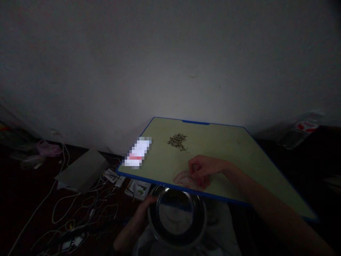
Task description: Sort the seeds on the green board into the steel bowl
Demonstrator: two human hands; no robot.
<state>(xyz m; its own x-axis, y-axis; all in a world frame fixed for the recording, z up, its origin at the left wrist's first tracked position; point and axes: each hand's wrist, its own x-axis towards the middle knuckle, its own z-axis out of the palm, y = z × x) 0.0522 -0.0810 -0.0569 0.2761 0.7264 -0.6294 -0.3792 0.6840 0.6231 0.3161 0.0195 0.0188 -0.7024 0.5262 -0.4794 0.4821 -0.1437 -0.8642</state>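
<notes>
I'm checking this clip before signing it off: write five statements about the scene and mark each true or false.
1. The left hand is at the left side of the round, shiny metal bowl. True.
2. Small dark grains lie on the pale yellow-green board with a blue rim. True.
3. Both hands touch the bowl. False: the right hand is over the board.
4. The bowl stands mid-board. False: it is below the near edge.
5. The bright white, pixelated rectangle is left of the grains. True.
</notes>
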